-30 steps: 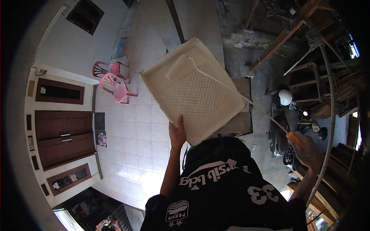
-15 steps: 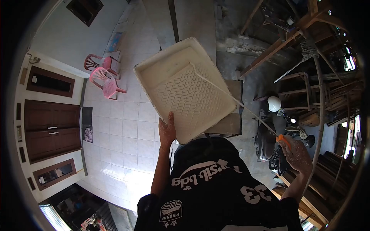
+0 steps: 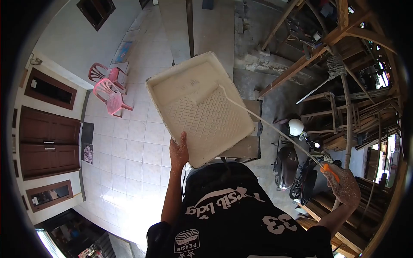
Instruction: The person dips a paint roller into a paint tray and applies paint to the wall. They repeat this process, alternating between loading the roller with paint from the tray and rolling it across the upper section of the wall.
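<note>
A cream-coated paint tray (image 3: 160, 89) with a ridged slope is tilted in front of me. My left hand (image 3: 179, 151) grips its near left edge, with the thumb on top and the other fingers hidden below. Out to the right, my right hand (image 3: 345, 185) is closed around the orange handle of a paint roller (image 3: 282, 133). Its long thin rod reaches over the tray's right edge. The roller's head rests in the tray near the top of the ridges and blends with the cream paint. Paint specks dot my right hand.
Behind the tray stands a box-like surface (image 3: 244, 147). Two plastic chairs, one pink (image 3: 112, 99) and one darker (image 3: 102, 74), stand left on the tiles. A motorcycle (image 3: 287, 165) and white helmet (image 3: 296, 127) are at right, by wooden posts (image 3: 297, 69) and stacked timber (image 3: 365, 135).
My right hand has drawn the roller handle right and toward me, and the roller's head has come slightly down the tray. The surroundings have shifted a little left in view.
</note>
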Available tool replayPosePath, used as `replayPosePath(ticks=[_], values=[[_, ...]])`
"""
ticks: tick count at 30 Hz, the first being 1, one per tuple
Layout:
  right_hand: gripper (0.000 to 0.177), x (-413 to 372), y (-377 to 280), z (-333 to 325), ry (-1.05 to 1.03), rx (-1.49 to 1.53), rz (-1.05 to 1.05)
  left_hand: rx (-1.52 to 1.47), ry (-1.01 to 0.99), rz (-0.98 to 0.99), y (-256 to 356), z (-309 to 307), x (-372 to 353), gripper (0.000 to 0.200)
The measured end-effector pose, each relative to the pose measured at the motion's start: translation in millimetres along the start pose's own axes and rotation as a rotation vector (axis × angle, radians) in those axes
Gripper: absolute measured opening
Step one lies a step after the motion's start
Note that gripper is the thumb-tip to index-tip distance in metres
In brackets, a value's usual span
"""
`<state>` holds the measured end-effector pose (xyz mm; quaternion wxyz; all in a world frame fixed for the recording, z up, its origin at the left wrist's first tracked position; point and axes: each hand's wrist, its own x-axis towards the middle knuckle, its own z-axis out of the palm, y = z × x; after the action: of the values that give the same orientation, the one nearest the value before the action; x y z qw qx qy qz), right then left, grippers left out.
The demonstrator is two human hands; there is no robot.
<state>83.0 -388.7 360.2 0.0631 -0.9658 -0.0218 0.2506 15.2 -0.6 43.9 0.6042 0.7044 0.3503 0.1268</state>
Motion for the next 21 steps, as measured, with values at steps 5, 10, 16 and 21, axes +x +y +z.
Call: replayPosePath(ticks=[5,10,16,21], values=[[0.033,-16,1,-15,0.055,0.027,0.029,0.023,0.001,-0.014,-6,-3,0,0.053],[0.033,-26,-4,-30,0.230,0.004,-0.067,0.010,-0.026,0.007,-6,-2,1,0.058],[0.032,-2,-35,-37,0.290,-0.297,-0.245,0.062,-0.025,0.057,-6,-5,0,0.058],[0.033,-4,-37,-51,0.309,-0.220,-0.264,0.040,-0.006,0.005,-1,-3,-2,0.054]])
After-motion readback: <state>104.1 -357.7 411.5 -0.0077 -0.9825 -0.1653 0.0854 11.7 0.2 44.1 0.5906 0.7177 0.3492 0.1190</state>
